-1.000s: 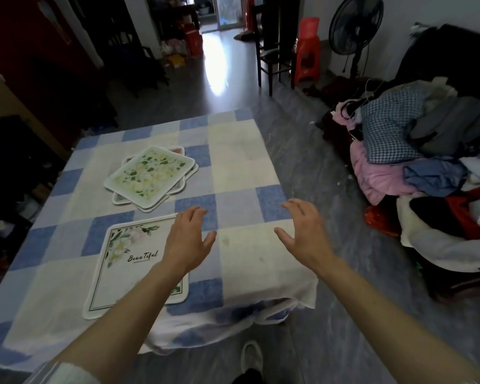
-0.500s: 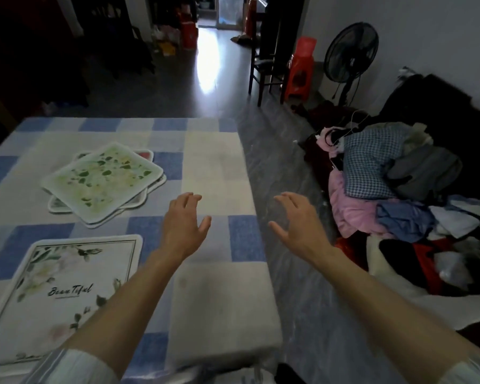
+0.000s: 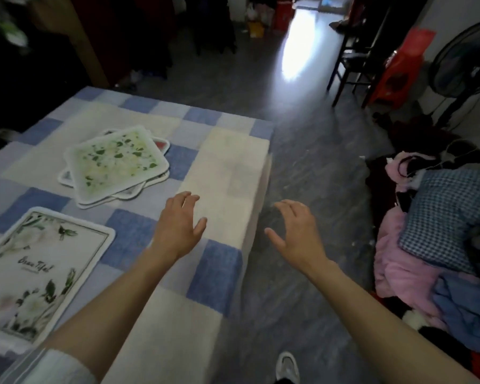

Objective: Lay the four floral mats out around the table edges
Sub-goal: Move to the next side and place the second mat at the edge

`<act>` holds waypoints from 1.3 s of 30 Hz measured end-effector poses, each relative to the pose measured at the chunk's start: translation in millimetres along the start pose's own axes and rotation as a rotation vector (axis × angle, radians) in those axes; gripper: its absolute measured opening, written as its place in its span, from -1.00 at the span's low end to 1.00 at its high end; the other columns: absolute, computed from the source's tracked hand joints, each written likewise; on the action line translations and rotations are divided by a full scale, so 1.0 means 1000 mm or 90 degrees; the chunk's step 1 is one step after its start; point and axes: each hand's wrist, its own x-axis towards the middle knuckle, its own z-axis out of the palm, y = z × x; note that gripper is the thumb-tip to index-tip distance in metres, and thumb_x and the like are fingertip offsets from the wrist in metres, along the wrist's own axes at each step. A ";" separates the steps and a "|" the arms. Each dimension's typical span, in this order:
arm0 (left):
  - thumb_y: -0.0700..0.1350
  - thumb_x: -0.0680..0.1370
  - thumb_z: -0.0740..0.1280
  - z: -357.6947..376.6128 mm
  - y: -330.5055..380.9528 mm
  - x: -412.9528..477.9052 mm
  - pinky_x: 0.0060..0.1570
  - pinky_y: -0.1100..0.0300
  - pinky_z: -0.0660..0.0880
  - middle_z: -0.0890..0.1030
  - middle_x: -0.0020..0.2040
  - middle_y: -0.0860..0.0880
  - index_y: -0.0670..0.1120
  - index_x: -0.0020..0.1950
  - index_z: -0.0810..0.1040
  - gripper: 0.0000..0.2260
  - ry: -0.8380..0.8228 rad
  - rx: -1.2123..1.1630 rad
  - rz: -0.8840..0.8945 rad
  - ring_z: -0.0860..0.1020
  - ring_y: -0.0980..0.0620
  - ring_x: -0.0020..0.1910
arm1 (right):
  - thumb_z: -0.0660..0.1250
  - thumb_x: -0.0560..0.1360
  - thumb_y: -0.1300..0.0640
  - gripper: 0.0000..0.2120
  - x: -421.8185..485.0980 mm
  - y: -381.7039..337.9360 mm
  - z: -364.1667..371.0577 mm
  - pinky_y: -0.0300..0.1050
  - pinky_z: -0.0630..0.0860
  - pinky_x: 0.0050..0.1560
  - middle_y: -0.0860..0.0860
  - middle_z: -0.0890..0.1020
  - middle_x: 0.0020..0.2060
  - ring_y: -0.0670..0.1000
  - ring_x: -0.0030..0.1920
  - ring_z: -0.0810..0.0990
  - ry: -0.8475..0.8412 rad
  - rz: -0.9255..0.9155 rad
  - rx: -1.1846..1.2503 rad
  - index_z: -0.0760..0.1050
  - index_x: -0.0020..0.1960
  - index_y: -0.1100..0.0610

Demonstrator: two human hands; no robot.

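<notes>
Fingers spread (both hands); empty.

Checked table: mat, mat stack

A clothes pile, standing fan, dark chair and, seemingly, red stool.

Blue-and-cream checked tablecloth
</notes>
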 end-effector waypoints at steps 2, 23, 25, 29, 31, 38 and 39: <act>-0.02 0.51 0.38 0.006 0.025 0.000 0.28 -0.09 0.38 0.42 0.35 -0.18 -0.15 0.36 0.40 -0.53 0.027 -0.003 -0.051 0.35 -0.18 0.30 | 0.44 0.39 -0.03 -0.48 0.014 0.023 -0.009 0.09 0.41 0.27 0.12 0.50 0.21 0.16 0.26 0.41 -0.019 -0.024 0.021 0.42 0.27 0.14; 0.05 0.51 0.36 0.012 0.015 0.052 0.28 -0.07 0.38 0.43 0.34 -0.12 -0.09 0.36 0.39 -0.53 0.127 0.062 -0.303 0.37 -0.13 0.30 | 0.35 0.48 -0.08 -0.48 0.165 0.044 0.009 0.07 0.28 0.40 0.04 0.38 0.37 0.09 0.39 0.28 -0.165 -0.208 0.068 0.30 0.37 0.04; 0.02 0.50 0.37 0.019 0.000 0.074 0.24 -0.07 0.41 0.46 0.29 -0.13 -0.11 0.33 0.41 -0.55 0.146 0.024 -0.311 0.40 -0.14 0.26 | 0.35 0.48 -0.07 -0.48 0.191 0.040 0.019 0.02 0.27 0.38 0.06 0.38 0.36 0.09 0.38 0.29 -0.167 -0.215 0.048 0.31 0.37 0.05; -0.01 0.49 0.37 0.037 -0.023 0.105 0.19 -0.07 0.42 0.47 0.27 -0.15 -0.13 0.30 0.44 -0.58 0.150 -0.025 -0.369 0.41 -0.16 0.21 | 0.34 0.49 -0.09 -0.47 0.239 0.025 0.038 0.07 0.32 0.37 0.06 0.38 0.37 0.10 0.38 0.29 -0.196 -0.239 0.016 0.31 0.38 0.05; 0.00 0.50 0.36 0.043 -0.032 0.115 0.21 -0.06 0.40 0.45 0.29 -0.13 -0.11 0.31 0.42 -0.58 0.134 -0.033 -0.395 0.39 -0.15 0.23 | 0.33 0.49 -0.09 -0.47 0.264 0.014 0.049 0.06 0.31 0.37 0.06 0.38 0.39 0.09 0.39 0.30 -0.196 -0.260 0.013 0.31 0.39 0.05; 0.02 0.51 0.34 0.043 -0.063 0.139 0.25 -0.05 0.37 0.43 0.34 -0.12 -0.10 0.33 0.41 -0.57 0.123 0.002 -0.482 0.37 -0.14 0.29 | 0.31 0.51 -0.12 -0.47 0.325 -0.012 0.099 -0.02 0.27 0.38 0.03 0.38 0.40 0.05 0.39 0.31 -0.240 -0.330 0.038 0.31 0.40 0.04; 0.02 0.51 0.34 0.043 -0.067 0.142 0.26 -0.06 0.38 0.43 0.35 -0.12 -0.10 0.34 0.40 -0.56 0.123 0.008 -0.504 0.36 -0.14 0.30 | 0.31 0.51 -0.11 -0.47 0.336 -0.014 0.108 -0.01 0.28 0.38 0.03 0.38 0.40 0.05 0.39 0.31 -0.253 -0.338 0.048 0.31 0.40 0.05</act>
